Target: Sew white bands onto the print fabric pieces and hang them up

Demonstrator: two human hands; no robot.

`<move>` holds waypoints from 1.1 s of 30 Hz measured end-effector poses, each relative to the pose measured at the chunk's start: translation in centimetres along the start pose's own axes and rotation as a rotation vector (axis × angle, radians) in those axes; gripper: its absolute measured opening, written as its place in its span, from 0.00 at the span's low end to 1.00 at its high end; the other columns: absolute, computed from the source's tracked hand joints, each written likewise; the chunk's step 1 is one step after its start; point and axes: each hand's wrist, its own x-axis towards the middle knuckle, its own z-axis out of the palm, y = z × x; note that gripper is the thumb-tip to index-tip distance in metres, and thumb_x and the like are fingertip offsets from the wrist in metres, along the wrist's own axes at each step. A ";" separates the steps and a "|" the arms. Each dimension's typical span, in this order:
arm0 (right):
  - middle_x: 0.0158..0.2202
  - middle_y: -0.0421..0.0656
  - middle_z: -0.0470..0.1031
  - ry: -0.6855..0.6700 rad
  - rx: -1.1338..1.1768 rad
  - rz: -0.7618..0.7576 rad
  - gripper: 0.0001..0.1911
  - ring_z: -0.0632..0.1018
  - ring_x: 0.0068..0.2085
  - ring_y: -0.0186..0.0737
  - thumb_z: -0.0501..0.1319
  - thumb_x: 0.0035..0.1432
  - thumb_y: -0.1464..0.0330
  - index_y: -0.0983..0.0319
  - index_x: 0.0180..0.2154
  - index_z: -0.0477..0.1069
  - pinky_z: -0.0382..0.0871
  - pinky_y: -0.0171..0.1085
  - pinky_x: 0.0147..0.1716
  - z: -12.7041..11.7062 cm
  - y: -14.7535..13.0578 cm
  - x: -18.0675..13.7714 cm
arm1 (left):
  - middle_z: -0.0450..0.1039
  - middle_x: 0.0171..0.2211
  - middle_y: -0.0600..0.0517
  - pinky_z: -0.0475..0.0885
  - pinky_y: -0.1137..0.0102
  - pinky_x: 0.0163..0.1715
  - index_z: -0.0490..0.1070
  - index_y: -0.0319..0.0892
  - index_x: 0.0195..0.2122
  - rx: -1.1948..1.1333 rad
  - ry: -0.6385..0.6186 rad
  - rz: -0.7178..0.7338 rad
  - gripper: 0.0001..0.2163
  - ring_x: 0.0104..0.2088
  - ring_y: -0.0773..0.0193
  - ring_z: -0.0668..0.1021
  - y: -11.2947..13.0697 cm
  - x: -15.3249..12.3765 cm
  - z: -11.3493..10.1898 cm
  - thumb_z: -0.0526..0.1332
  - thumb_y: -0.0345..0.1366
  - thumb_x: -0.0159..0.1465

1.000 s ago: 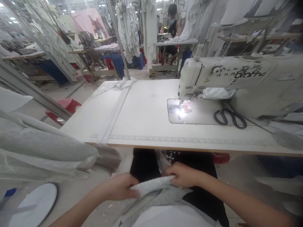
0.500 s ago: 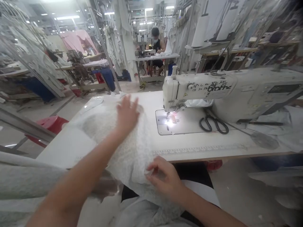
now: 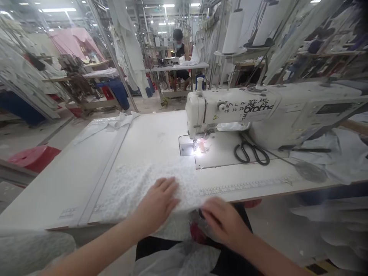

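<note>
L hand (image 3: 157, 201), R hand (image 3: 223, 223): 1 fabric (image 3: 135, 184)

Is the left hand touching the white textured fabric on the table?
Touching. In the head view, the left hand lies palm-down on the white textured fabric.

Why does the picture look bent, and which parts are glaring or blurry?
Head view: the wide lens bows the edges of the table; the brightest glare is the needle lamp under the sewing machine; the right hand is smeared by motion blur, while the left hand, flat on the white fabric, looks sharper; the far right corner is soft.
</note>
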 end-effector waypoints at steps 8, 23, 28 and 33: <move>0.61 0.57 0.56 -0.119 -0.553 0.027 0.32 0.56 0.61 0.52 0.49 0.63 0.56 0.71 0.60 0.53 0.53 0.55 0.58 -3.2 4.0 3.9 | 0.46 0.64 0.50 0.49 0.46 0.57 0.47 0.50 0.63 -0.126 -0.097 0.034 0.25 0.64 0.49 0.48 -1.6 7.0 0.2 0.47 0.47 0.66; 0.40 0.53 0.68 -0.075 -0.305 0.559 0.05 0.69 0.43 0.52 0.57 0.56 0.71 0.65 0.36 0.67 0.64 0.50 0.42 0.4 6.8 -12.6 | 0.61 0.57 0.45 0.60 0.59 0.55 0.63 0.39 0.55 -0.220 0.049 0.066 0.20 0.57 0.55 0.63 -0.5 8.6 -0.2 0.50 0.41 0.64; 0.22 0.37 0.64 -0.261 -0.133 0.584 0.09 0.67 0.24 0.34 0.57 0.52 0.74 0.61 0.22 0.60 0.59 0.32 0.23 -1.4 4.8 -8.9 | 0.75 0.39 0.48 0.69 0.66 0.41 0.73 0.45 0.44 -0.791 -0.524 0.040 0.17 0.39 0.58 0.75 5.8 0.6 2.5 0.52 0.46 0.63; 0.20 0.33 0.57 -0.178 0.109 0.328 0.12 0.61 0.22 0.30 0.55 0.52 0.72 0.60 0.22 0.52 0.52 0.30 0.21 -4.3 -2.7 -4.0 | 0.72 0.46 0.42 0.67 0.60 0.46 0.70 0.38 0.47 -1.756 -0.667 -0.456 0.28 0.48 0.51 0.73 9.5 -1.1 7.2 0.50 0.57 0.59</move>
